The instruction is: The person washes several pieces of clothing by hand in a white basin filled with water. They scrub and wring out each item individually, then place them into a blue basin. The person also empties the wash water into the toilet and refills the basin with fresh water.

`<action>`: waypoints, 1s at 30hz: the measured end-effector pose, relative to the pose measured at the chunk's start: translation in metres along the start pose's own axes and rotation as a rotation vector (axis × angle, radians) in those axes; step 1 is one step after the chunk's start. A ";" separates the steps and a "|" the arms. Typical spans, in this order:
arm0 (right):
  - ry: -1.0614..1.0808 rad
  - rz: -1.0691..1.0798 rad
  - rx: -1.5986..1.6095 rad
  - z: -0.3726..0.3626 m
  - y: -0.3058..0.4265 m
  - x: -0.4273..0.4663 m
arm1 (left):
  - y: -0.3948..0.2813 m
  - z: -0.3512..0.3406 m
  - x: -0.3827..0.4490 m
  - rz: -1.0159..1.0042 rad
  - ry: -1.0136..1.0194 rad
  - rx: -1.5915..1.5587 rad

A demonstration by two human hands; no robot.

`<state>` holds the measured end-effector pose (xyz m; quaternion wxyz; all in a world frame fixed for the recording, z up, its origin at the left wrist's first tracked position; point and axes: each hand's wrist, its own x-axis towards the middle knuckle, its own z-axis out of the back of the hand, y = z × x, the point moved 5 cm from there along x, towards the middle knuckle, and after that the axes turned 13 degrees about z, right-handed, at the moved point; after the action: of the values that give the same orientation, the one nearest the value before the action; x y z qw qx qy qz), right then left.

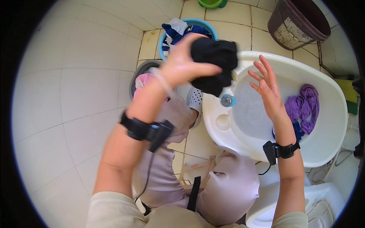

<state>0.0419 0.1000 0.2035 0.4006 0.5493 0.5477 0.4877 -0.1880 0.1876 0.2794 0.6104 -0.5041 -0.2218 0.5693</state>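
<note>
My left hand (182, 64) grips a bundled black cloth (215, 61), held up in front of the tub's left end. Motion blurs this hand a little. Over the white plastic bathtub (332, 148) my right hand (266, 88) is raised, fingers spread and holding nothing. Shallow cloudy water (251, 114) covers the tub's bottom. A purple garment (306, 108) lies crumpled against the far right of the basin. Dark blue cloth (298, 131) shows beside it, partly hidden by my right forearm.
Behind my left hand stands a light blue basin (212, 27) of blue and white clothes (176, 31). A grey basin (134, 78) holds pink cloth (142, 81). A dark bucket (296, 25) stands back right, a green basin (211, 2) at the top. White tiled wall (62, 85) bounds the left.
</note>
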 end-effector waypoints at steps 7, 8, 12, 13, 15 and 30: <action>-0.156 -0.336 -0.188 0.050 -0.044 -0.075 | 0.195 0.131 0.023 0.328 -0.248 0.493; -0.196 -0.375 -0.209 0.061 -0.049 -0.090 | 0.224 0.124 0.023 0.404 -0.280 0.765; -0.375 -0.490 -0.316 0.117 -0.046 -0.137 | 0.272 0.070 0.021 0.709 -0.229 1.136; -0.429 -0.504 -0.313 0.127 -0.042 -0.149 | 0.272 0.048 0.028 0.727 -0.233 1.197; -0.544 -0.517 -0.315 0.147 -0.049 -0.157 | 0.282 0.047 0.024 0.614 -0.215 1.323; -0.174 -0.847 -1.460 0.270 -0.131 -0.128 | 0.135 0.071 0.014 0.381 0.084 0.548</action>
<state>0.2872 0.0083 0.0086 0.8443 -0.0628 0.2222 0.4836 -0.3080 0.2055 0.1860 0.6144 -0.3767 0.0629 0.6904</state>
